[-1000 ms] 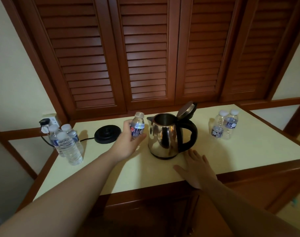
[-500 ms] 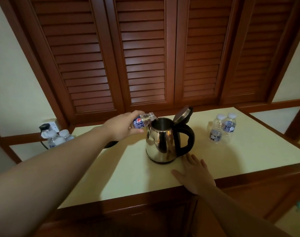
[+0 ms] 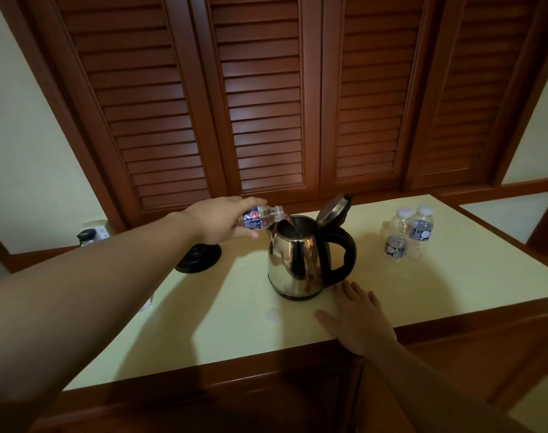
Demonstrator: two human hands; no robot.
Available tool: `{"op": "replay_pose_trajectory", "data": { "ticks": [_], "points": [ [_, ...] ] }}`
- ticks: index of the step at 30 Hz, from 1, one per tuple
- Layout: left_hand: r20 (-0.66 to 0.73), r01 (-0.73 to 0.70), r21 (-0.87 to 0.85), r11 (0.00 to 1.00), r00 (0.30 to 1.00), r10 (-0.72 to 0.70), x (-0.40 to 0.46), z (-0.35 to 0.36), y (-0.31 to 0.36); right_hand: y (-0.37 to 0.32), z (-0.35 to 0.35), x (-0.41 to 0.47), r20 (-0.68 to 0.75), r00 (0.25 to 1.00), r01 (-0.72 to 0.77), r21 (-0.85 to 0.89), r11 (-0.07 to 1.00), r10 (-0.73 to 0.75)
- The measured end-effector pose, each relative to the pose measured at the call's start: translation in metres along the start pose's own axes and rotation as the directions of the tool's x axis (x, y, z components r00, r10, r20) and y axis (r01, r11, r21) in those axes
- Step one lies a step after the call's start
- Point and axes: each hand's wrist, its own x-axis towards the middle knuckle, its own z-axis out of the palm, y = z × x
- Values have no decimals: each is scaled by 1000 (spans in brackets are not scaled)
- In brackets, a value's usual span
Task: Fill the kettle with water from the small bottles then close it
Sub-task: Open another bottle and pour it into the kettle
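left hand grips small clear plastic bottle tipped over open steel kettle to pour; right hand flat on cream countertop, fingers straight, bracing.

Steel kettle upright, lid open; small bottle tipped over mouth.

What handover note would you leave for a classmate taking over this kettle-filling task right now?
Left hand: grips a small bottle tipped over the kettle, neck at the rim.
Right hand: flat on the counter beside the kettle, holding nothing.
Kettle: on the counter, off its black base, lid up.
Two capped bottles stand to the right.
Done: lid open, one bottle at the opening.
Left: finish pouring, add the other bottles, close the lid.
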Motion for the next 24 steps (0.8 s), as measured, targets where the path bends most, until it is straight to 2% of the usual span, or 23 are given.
{"op": "replay_pose_trajectory", "data": {
  "ticks": [7,24],
  "points": [
    [53,-32,98,995,998,27,1,-4,5,-2,-2,-1,8,1000,-7,5,1000,7],
    [106,-67,216,974,993,45,10,-25,9,-3,-3,-2,10,1000,-19,15,1000,19]
  ]
}}
